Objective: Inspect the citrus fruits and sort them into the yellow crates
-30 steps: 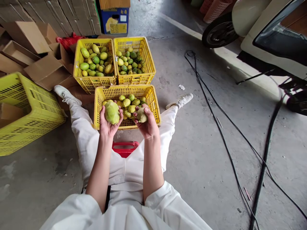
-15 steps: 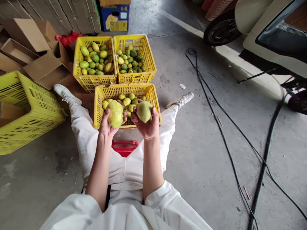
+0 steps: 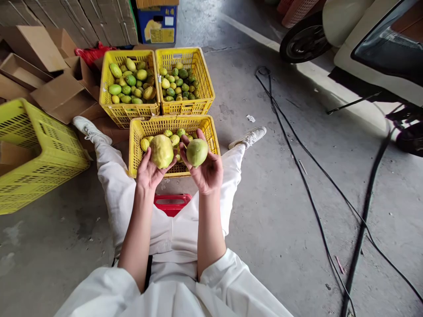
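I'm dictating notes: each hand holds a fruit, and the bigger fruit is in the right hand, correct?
Not quite: in the head view, the bigger fruit is in the left hand; the right hand holds the smaller fruit.

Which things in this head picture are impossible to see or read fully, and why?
Head view, all:
Fruits in front crate: partly covered by larger fruit, smaller fruit, right hand.
Yellow-green crate: cut by left edge.
White vehicle: cut by right edge.
White label on blue box: print too small.
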